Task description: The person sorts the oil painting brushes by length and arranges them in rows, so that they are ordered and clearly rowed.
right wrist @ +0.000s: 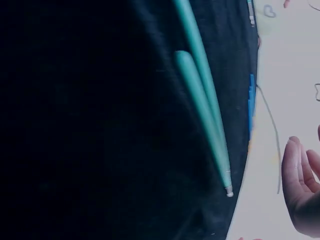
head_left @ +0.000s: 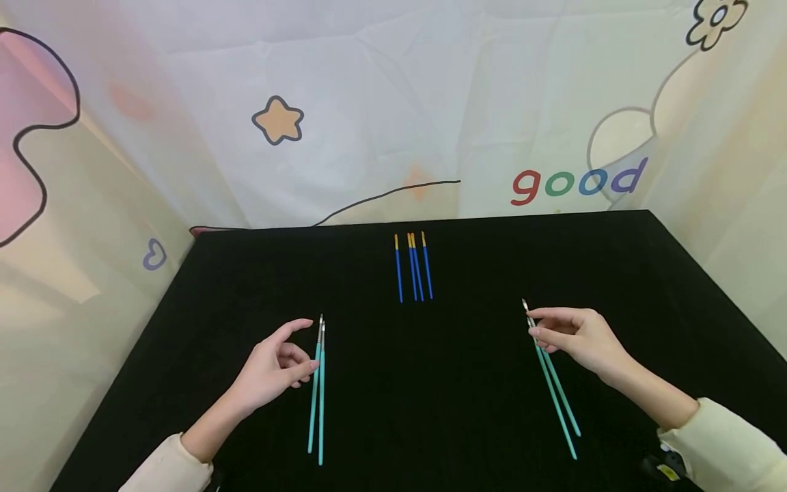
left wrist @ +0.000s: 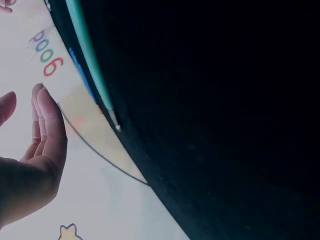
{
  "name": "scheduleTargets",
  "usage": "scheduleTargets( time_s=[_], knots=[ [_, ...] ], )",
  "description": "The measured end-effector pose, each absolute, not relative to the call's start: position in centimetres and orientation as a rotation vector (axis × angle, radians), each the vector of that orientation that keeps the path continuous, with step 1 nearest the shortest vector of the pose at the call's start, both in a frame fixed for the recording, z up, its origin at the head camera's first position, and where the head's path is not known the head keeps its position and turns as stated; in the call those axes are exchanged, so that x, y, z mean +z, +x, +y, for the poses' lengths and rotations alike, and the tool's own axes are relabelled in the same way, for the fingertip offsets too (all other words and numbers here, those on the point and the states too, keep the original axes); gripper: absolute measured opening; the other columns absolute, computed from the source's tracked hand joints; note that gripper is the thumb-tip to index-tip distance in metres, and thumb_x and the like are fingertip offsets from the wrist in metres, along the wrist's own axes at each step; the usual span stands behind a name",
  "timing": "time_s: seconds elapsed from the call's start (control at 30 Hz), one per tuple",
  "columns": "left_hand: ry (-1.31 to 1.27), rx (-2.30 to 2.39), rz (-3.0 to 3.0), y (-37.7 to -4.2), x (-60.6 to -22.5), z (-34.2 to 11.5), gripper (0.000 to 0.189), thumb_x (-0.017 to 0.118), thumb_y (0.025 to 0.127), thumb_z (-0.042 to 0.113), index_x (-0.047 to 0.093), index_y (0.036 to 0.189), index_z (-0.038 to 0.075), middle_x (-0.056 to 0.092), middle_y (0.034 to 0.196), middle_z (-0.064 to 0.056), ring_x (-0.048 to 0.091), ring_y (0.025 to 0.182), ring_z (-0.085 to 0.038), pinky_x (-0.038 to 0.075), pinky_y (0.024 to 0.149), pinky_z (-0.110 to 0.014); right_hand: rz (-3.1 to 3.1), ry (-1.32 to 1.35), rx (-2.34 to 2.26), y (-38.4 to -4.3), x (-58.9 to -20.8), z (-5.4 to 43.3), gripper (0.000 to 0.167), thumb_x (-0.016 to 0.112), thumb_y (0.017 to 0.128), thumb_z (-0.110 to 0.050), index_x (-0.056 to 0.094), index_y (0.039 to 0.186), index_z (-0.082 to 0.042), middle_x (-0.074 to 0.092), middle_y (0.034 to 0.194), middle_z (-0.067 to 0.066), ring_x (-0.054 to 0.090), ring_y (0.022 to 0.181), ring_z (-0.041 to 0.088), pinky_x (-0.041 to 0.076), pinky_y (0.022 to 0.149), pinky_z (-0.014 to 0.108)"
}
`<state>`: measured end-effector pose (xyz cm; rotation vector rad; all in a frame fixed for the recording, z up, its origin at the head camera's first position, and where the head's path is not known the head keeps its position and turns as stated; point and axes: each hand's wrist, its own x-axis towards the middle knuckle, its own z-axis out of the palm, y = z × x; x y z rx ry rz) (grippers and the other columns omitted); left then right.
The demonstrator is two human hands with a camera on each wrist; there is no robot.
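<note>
Two teal-handled paintbrushes (head_left: 321,417) lie nearly side by side on the left of the black table, tips pointing away. My left hand (head_left: 277,365) hovers beside their upper part, its thumb tip overlapping the handles in the head view. In the left wrist view that hand (left wrist: 50,135) shows apart from the teal brush (left wrist: 90,55), with loosely bent fingers. On the right, another pair of teal paintbrushes (head_left: 556,400) forms a narrow V. My right hand (head_left: 574,338) is over their metal ends; the right wrist view shows its relaxed fingers (right wrist: 292,165) away from the brushes (right wrist: 202,107).
Several blue paintbrushes (head_left: 398,273) with orange-yellow ends lie in a row near the table's far middle. A black cloth covers the table (head_left: 430,410). Behind it hangs a pale printed curtain (head_left: 381,102) reading "good".
</note>
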<state>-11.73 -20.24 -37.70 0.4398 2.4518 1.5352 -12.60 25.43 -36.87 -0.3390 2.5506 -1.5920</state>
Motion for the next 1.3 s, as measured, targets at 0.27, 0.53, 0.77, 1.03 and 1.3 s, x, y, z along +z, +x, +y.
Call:
scheduleTargets(
  time_s=[0.27,0.53,0.77,1.03,1.3],
  knots=[
    [0.345,1.549,2.352,-11.2,-38.5,-20.7,0.07,0.065,0.083,0.005,0.024,0.139,0.006,0.063,0.084,-0.017,0.062,0.072,-0.031,0.054,0.058,-0.033,2.532,-0.301,-1.559,-12.3,-37.9,25.9,0.043,0.062,0.087,-0.015,0.051,0.122,0.007,0.061,0.091,0.018,0.063,0.073,0.018,0.055,0.063,0.032],
    [0.274,1.553,2.368,-11.1,-38.6,-20.6,0.072,0.066,0.081,0.004,0.025,0.14,0.009,0.061,0.086,-0.013,0.062,0.072,-0.03,0.055,0.058,-0.033,2.545,-0.366,-1.469,-12.4,-38.7,26.8,0.052,0.063,0.086,-0.014,0.043,0.131,0.004,0.059,0.089,0.014,0.062,0.071,0.017,0.054,0.061,0.031],
    [0.231,1.553,2.288,-11.4,-38.8,-21.1,0.075,0.064,0.083,0.004,0.019,0.143,0.011,0.057,0.094,-0.017,0.062,0.076,-0.03,0.055,0.063,-0.037,2.535,-0.334,-1.399,-12.5,-39.1,27.6,0.061,0.066,0.084,-0.018,0.038,0.135,0.001,0.056,0.095,0.014,0.06,0.072,0.014,0.053,0.061,0.028],
    [0.172,1.606,2.149,-11.5,-39.0,-21.3,0.078,0.063,0.084,0.004,0.014,0.144,0.012,0.051,0.103,-0.024,0.063,0.079,-0.03,0.055,0.065,-0.042,2.541,-0.325,-1.36,-12.6,-39.3,28.2,0.067,0.067,0.082,-0.017,0.034,0.138,0.002,0.053,0.099,0.016,0.06,0.073,0.013,0.051,0.061,0.026],
    [0.079,1.615,2.11,-11.6,-39.2,-20.9,0.077,0.061,0.084,0.001,0.015,0.144,0.012,0.052,0.102,-0.022,0.063,0.077,-0.026,0.055,0.064,-0.043,2.454,-0.24,-1.441,-12.2,-39.7,28.6,0.073,0.067,0.081,-0.014,0.027,0.139,0.004,0.048,0.102,0.02,0.061,0.075,0.014,0.055,0.066,0.028]
  ],
)
